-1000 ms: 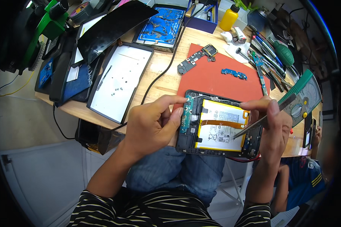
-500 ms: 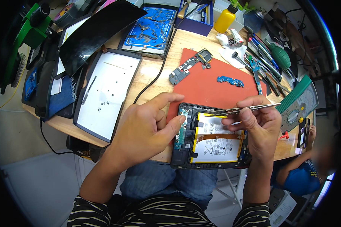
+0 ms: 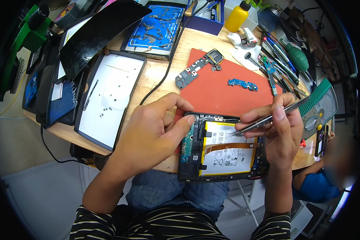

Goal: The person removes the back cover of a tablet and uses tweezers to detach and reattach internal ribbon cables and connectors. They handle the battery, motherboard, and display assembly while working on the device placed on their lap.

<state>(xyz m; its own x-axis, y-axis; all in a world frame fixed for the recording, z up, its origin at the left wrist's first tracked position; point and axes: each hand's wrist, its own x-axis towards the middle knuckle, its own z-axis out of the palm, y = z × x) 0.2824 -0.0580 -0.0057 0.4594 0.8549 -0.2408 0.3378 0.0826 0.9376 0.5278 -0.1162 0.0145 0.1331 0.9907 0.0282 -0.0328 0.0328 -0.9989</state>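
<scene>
Battery (image 3: 227,158) and green board (image 3: 186,148) still sit in the opened device (image 3: 190,172) at the edge of the bench (image 3: 156,72), left hand (image 3: 148,128) with fingers slightly parted around its corner, grip unclear, right hand (image 3: 283,130) closed on tweezers (image 3: 255,124), screw-like bits (image 3: 106,109) already in a tray (image 3: 94,130).

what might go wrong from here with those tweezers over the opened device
The tweezers in the right hand point down over the battery; a slip might scratch or pierce it. The orange-brown ribbon cable crosses the battery near the tips and could get snagged. The tiny loose parts in the white-lined tray might scatter if it is bumped, since it lies near the table edge.
</scene>
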